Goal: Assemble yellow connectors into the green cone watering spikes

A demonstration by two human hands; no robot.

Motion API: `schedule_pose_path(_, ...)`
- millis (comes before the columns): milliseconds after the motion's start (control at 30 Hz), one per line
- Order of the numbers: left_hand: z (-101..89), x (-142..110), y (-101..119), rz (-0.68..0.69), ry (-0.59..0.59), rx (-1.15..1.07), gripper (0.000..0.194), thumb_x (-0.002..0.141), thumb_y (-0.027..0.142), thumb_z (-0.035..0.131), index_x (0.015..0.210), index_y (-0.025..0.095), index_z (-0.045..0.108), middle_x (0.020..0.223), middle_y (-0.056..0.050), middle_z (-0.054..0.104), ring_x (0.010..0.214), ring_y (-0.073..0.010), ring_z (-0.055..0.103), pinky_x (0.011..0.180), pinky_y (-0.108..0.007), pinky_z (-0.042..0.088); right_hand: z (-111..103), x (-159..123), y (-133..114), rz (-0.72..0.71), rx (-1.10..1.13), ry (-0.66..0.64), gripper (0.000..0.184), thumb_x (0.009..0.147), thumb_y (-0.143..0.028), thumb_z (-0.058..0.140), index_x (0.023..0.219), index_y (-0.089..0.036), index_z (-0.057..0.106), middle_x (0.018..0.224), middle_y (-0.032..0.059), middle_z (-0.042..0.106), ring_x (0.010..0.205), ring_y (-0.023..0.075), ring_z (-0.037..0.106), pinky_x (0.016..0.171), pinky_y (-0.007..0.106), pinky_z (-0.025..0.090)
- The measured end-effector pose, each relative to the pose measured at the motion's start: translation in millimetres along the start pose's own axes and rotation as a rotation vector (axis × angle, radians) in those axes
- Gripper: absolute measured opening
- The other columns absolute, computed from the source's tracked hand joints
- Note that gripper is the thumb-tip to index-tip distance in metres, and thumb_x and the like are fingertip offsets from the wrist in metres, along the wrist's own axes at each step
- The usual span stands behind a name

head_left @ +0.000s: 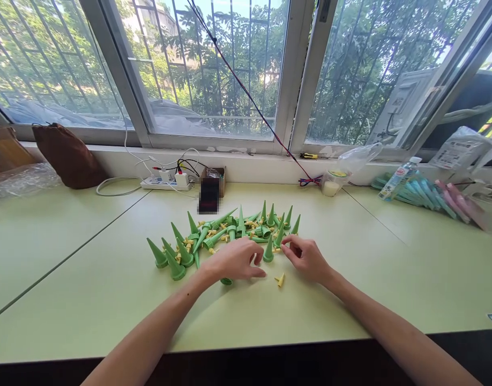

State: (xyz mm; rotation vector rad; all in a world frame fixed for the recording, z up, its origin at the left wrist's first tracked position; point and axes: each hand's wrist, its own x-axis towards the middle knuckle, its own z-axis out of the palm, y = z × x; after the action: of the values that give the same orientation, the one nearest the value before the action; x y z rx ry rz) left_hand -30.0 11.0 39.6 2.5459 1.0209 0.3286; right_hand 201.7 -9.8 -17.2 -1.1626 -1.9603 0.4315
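Note:
My left hand hovers low over the front of a heap of green plastic cone spikes, its thumb and fingers apart and nothing between them. Just beyond its fingertips, one green cone spike stands upright on its wide base. On the other side of that spike is my right hand, fingers curled and thumb tip close to the index finger; whatever they pinch, if anything, is too small to make out. A small yellow branched nozzle lies on the table between my hands. More yellow nozzles are scattered among the spikes.
Along the window wall stand a white power strip with plugs, a small cardboard box and a brown bag. At right are a plastic tub in a bag, a clear bottle and wrapped packs. A cable hangs down the window.

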Motion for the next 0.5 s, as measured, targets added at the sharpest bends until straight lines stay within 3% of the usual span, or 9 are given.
schedule_pose_path(100, -4.0, -1.6, -1.7, -0.021, -0.078, -0.045, 0.02, 0.057, 0.035, 0.083, 0.066, 0.024, 0.069, 0.057, 0.003, 0.062, 0.056, -0.0159, 0.055, 0.051, -0.025, 0.03, 1.1, 0.0, 1.1, 0.02, -0.019, -0.04, 0.014, 0.094, -0.027, 0.052, 0.096, -0.018, 0.063, 0.055, -0.0051, 0.048, 0.048, 0.0118, 0.042, 0.051, 0.025, 0.035)
schedule_pose_path(233, -5.6, -1.4, -3.3, -0.017, -0.134, -0.083, 0.015, 0.054, 0.025, 0.083, 0.063, 0.024, 0.071, 0.057, 0.004, 0.065, 0.052, -0.0133, 0.055, 0.05, -0.024, 0.03, 1.1, 0.2, 0.1, 0.041, -0.022, -0.096, 0.016, 0.094, -0.026, 0.052, 0.095, -0.017, 0.065, 0.055, -0.0046, 0.051, 0.048, 0.0117, 0.043, 0.052, 0.025, 0.036)
schedule_pose_path(500, -8.7, -1.0, 4.6, 0.006, -0.238, 0.085, 0.006, 0.071, 0.024, 0.07, 0.066, 0.021, 0.072, 0.064, 0.002, 0.068, 0.059, -0.0135, 0.056, 0.051, -0.024, 0.031, 0.2, 1.0, -3.7, 0.052, -0.026, -0.143, 0.019, 0.094, -0.027, 0.051, 0.094, -0.017, 0.066, 0.058, -0.0027, 0.055, 0.051, 0.0118, 0.045, 0.054, 0.025, 0.037)
